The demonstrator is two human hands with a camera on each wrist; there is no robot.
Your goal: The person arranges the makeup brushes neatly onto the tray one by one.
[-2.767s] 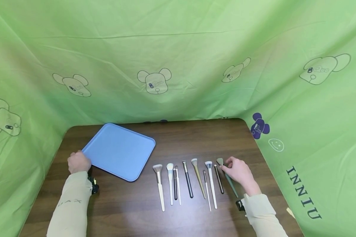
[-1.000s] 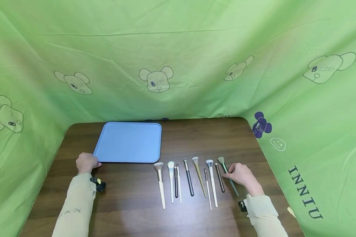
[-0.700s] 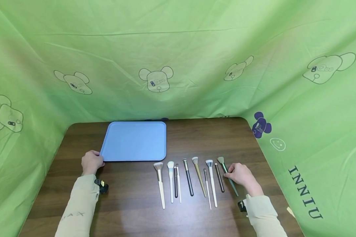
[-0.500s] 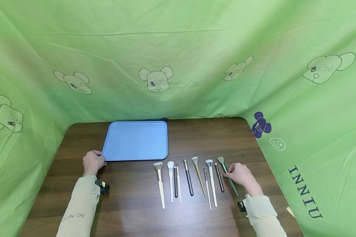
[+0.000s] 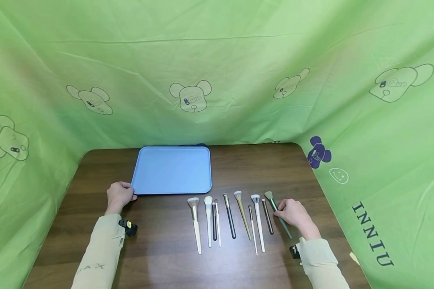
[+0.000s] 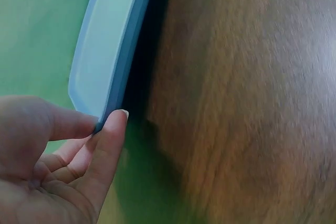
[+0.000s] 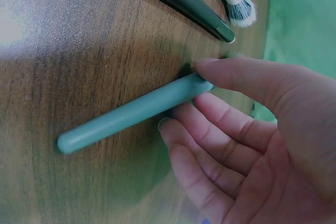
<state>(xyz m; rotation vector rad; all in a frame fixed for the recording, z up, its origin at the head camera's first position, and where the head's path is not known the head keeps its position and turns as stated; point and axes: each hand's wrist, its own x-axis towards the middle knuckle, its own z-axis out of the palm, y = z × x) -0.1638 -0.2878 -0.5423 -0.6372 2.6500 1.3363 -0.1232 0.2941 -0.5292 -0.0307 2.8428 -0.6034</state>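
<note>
**Left hand (image 5: 119, 194) pinches blue tray (image 5: 171, 170), right hand (image 5: 292, 211) pinches green brush (image 7: 134, 113)**

The left hand is clamped on the near left corner of the blue tray, the thumb above the rim and a finger against its outer side. From that corner the tray spreads to the right of the left hand and beyond it, reaching toward the far edge of the brown surface (image 5: 166, 241).

The right hand is clamped on the green brush, its thumb and fingers closed about the upper handle. The brush lies aslant just left of this hand: its bristles point away past the fingertips, and the rounded handle end comes back toward the wrist.

Between the two hands, nine other brushes (image 5: 229, 216) lie in a loose row, bristles facing away from the person. Nearest to the right hand, just left of its fingertips, is a short dark brush (image 5: 267, 217); next to that lies a long white brush (image 5: 259, 224). At the row's other end, to the right of the left hand and near the tray's front edge, lies a broad-headed brush (image 5: 197, 230) with a pale handle.

A small black device (image 5: 128, 228) sits at the left wrist, below the pale cuff. Beyond both hands hangs a green cloth (image 5: 191, 48) printed with bear heads.
</note>
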